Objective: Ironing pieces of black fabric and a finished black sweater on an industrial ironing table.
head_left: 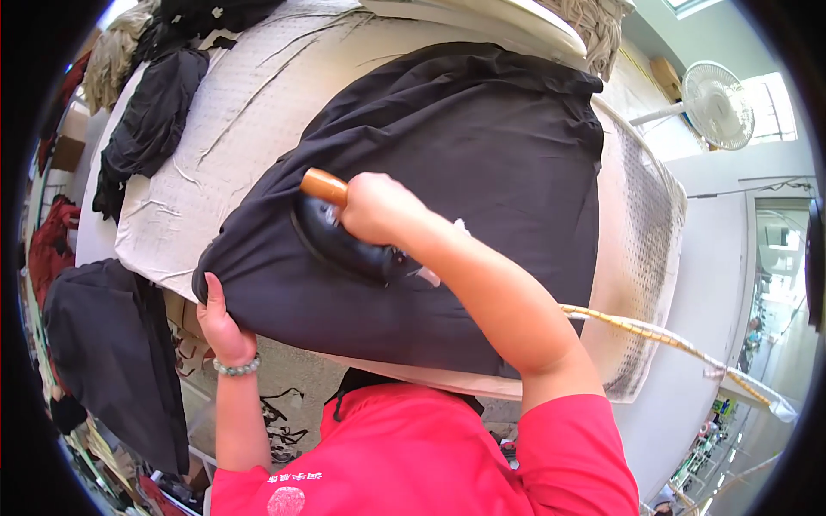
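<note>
A large piece of black fabric (pixel 508 163), likely a garment, lies spread over the padded ironing table (pixel 249 112), its left and far parts rumpled. On it sits a black iron (pixel 331 236) with a wooden handle (pixel 323 186). My right hand (pixel 379 209) is wrapped round that handle, and the forearm crosses over the cloth. At the near left corner of the fabric, my left hand (pixel 225 331) grips the edge, thumb on top; its fingers are mostly hidden under the cloth. A bead bracelet circles the left wrist.
A yellow-and-white hose (pixel 662 334) runs off to the right from beneath my right arm. Dark garments lie on the table's far left (pixel 159 120), and black cloth (pixel 112 344) hangs at left. A white fan (pixel 717 105) stands at the far right.
</note>
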The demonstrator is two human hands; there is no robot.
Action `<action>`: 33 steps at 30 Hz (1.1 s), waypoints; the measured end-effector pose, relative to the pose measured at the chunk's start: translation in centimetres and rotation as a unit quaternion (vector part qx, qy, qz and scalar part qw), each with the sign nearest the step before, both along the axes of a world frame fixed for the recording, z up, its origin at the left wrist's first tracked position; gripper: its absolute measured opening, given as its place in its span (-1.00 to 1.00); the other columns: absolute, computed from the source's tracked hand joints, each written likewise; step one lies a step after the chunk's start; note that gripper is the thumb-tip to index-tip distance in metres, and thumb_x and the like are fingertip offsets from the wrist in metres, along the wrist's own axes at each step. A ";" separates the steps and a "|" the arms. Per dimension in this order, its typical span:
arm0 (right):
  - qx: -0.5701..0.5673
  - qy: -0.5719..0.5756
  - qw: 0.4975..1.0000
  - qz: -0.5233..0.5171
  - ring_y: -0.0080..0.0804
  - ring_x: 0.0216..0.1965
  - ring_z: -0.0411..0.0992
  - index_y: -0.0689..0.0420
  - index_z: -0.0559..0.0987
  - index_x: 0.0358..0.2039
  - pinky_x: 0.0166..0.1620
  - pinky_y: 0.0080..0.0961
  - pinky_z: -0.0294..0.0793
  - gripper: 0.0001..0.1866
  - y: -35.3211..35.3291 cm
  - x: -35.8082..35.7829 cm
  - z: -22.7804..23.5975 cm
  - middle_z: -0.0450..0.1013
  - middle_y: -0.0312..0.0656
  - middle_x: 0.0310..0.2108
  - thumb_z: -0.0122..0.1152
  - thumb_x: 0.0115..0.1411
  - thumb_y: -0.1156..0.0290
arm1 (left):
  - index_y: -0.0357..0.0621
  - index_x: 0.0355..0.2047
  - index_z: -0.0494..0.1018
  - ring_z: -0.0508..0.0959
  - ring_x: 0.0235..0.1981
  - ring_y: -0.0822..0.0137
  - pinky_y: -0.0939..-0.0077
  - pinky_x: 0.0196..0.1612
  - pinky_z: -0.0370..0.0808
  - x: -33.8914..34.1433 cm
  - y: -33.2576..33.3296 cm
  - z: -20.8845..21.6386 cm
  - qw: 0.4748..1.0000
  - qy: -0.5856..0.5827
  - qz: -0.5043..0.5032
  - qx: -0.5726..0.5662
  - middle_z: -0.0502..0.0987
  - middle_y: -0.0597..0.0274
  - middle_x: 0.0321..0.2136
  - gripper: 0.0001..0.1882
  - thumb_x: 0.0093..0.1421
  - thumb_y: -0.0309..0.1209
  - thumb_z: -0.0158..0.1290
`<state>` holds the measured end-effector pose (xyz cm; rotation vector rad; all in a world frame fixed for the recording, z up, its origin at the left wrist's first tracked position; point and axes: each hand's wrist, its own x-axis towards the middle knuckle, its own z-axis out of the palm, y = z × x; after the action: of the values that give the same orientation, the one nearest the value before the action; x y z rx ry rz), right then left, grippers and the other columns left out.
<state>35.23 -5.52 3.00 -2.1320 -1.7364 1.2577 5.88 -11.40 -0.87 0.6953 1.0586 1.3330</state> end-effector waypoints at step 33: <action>-0.027 -0.093 0.851 -0.517 -0.53 -0.74 0.30 0.20 0.50 -0.40 -0.66 -0.40 0.26 -0.75 -31.3 17.4 -2.9 0.32 -0.35 -0.69 0.33 0.29 0.31 | -0.34 0.31 0.31 0.44 0.28 0.05 0.10 0.37 0.31 -1.5 0.5 3.9 0.992 -0.111 -0.036 -0.056 0.41 -0.01 0.30 -0.28 0.46 0.08 -0.04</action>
<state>52.58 -36.78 0.10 -2.6251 -0.3314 0.7650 4.40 -10.93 3.05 0.4835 0.9127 1.2469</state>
